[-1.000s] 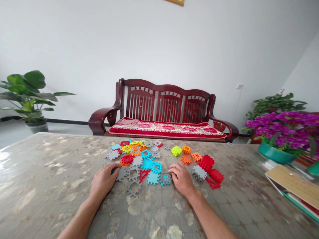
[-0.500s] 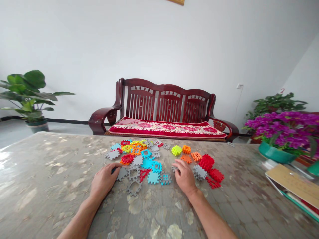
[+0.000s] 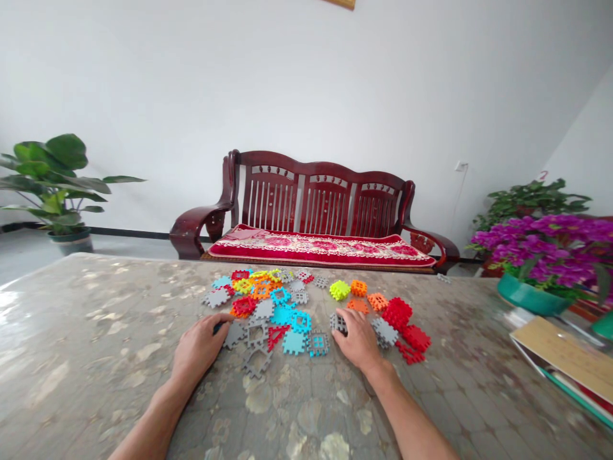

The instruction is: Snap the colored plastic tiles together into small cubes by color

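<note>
My left hand [image 3: 198,345] rests on the table at the left of the pile, its fingers closed around a small blue tile [image 3: 218,327] that is mostly hidden. A solid grey tile [image 3: 235,334] lies right beside its fingertips. My right hand [image 3: 358,340] has thumb and index finger closed on the edge of a grey lattice tile [image 3: 338,322]. Between the hands lie notched plastic tiles: a light blue tile [image 3: 294,342], a grey window tile with blue [image 3: 318,344], a red triangular frame [image 3: 276,337] and a grey open frame [image 3: 257,361].
Right of my right hand are red tiles [image 3: 397,312] and a grey tile [image 3: 384,332]. A yellow-green stack [image 3: 340,290] and an orange stack [image 3: 359,287] sit beyond it. Books [image 3: 565,351] and a purple flower pot [image 3: 531,294] stand at the right. A wooden bench [image 3: 325,191] is behind the table.
My right hand has shifted slightly right and its fingers have drawn in, so more of the grey lattice tile shows. My left hand has stayed nearly still.
</note>
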`<state>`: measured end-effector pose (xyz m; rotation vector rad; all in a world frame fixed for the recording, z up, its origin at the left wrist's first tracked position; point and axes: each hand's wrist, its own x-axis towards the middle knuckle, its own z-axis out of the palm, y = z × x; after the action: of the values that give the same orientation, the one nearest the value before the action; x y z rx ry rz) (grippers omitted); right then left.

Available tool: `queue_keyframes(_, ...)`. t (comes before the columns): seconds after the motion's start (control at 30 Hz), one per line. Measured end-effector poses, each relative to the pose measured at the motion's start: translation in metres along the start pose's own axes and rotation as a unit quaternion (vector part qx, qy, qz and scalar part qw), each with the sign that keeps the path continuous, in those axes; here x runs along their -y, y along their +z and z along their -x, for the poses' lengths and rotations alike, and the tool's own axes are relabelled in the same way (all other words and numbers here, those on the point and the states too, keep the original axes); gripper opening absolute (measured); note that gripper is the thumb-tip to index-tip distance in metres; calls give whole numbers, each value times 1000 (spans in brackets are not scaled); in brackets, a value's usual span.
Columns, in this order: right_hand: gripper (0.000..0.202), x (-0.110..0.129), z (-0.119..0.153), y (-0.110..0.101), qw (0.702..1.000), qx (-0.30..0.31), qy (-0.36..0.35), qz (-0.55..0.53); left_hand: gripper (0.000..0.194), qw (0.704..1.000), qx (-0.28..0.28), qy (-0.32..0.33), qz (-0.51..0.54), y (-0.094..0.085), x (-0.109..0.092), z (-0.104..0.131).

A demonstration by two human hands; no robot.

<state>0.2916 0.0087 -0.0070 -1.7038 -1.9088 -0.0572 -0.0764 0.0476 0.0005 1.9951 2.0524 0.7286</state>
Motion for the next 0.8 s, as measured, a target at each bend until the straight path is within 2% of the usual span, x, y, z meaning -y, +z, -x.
queue_keyframes(0.2, 50, -8, -5, -1, 1000, -7, 18, -20, 36, 1000, 0, 1, -4, 1, 1, 0)
queue_keyframes(0.37, 55, -9, -11, 4, 999, 39, -4, -23, 36, 1000, 3, 6, 0, 0, 0, 0)
queue_keyframes(0.47, 53, -11, -14, 7, 999, 44, -4, -12, 35, 1000, -3, 3, -2, 0, 0, 0)
queue_keyframes(0.67, 48, -9, -13, 3, 1000, 4, 3, 17, 36, 1000, 6, -6, -9, -2, -3, 0)
queue_keyframes(0.8, 39, 8, -9, -9, 999, -27, -24, 17, 37, 1000, 14, -12, -8, -3, -3, 0)
